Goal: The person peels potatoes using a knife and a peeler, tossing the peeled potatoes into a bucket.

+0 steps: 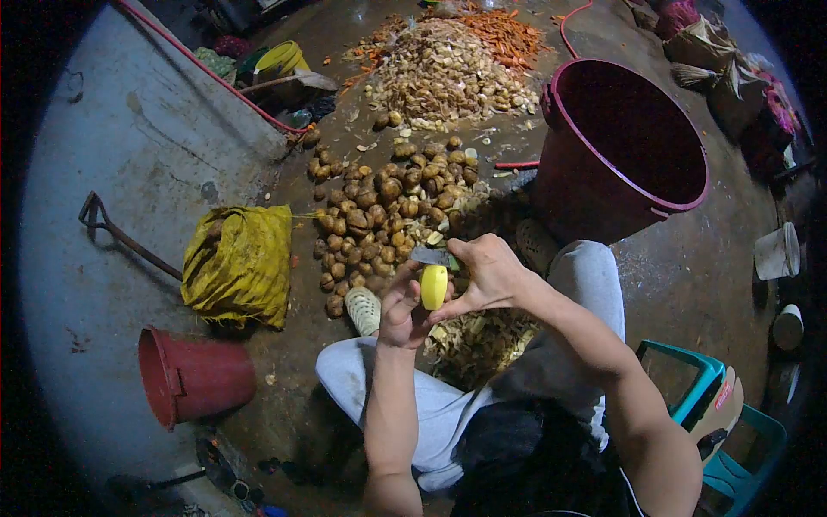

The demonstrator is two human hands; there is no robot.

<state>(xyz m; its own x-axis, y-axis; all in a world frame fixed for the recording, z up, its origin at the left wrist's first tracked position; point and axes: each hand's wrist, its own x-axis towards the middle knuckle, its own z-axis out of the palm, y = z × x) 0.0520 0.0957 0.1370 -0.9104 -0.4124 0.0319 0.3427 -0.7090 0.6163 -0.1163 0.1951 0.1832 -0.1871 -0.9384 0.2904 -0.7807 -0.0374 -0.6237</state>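
Observation:
A peeled yellow potato (434, 287) is gripped in my left hand (401, 308), its long side facing up. My right hand (489, 274) is closed around a knife (431, 256); the grey blade lies across the far end of the potato, and a bit of green shows at the handle. My right thumb reaches to the potato's near side. On the floor just beyond my hands lies a heap of brown unpeeled potatoes (370, 207). Pale peelings (482, 340) are piled between my legs, below my hands.
A tall maroon tub (560, 172) stands to the right. At left are a yellow sack (233, 267), a shovel (129, 233) and a red bucket (211, 375). Farther back lie a pile of pale scraps (448, 73) and orange peelings (508, 39). A teal stool (702, 379) is at lower right.

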